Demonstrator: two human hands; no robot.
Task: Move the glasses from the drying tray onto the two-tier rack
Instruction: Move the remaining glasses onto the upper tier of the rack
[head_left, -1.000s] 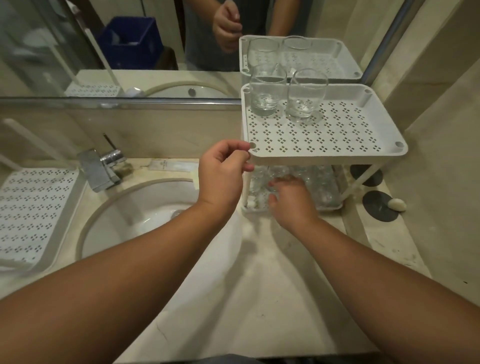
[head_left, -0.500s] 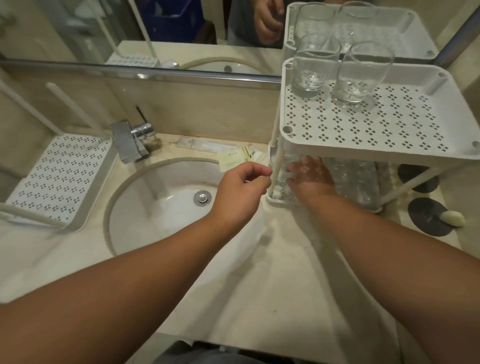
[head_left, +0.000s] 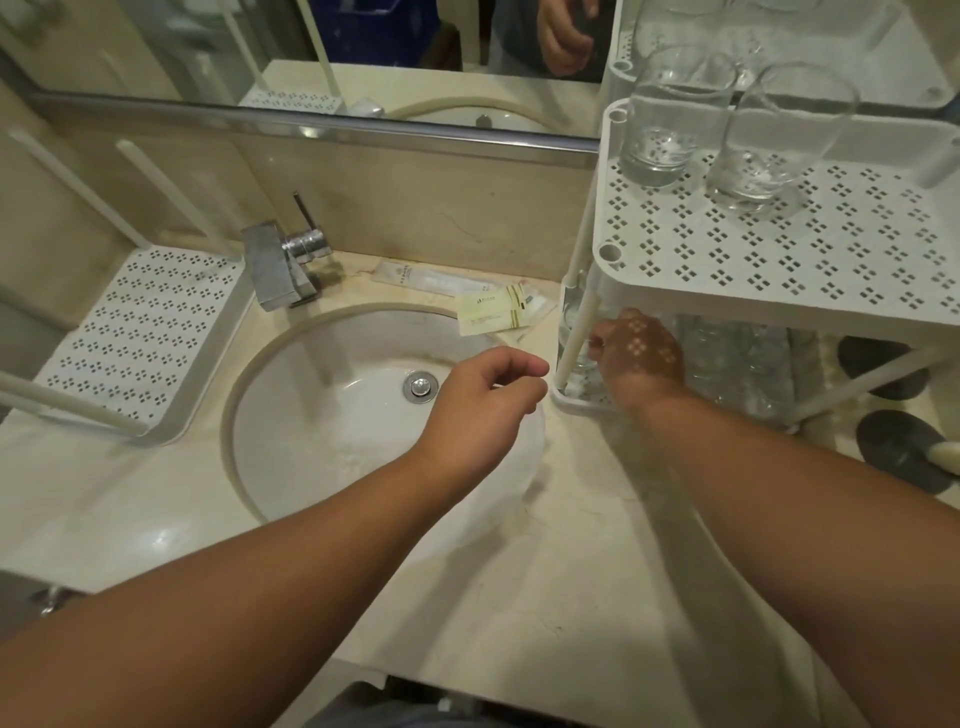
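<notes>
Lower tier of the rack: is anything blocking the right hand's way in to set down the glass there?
Partly. The right hand is already under the top shelf, at a glass just behind the front-left post. Other glasses crowd the lower tier to its right.

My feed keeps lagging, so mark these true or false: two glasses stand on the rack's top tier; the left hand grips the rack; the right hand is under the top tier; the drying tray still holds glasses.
1. Two glasses stand on the rack's top tier. True.
2. The left hand grips the rack. False: it hangs over the sink, holding nothing.
3. The right hand is under the top tier. True, at a glass on the lower tier.
4. The drying tray holds glasses. False: none are on it.
</notes>
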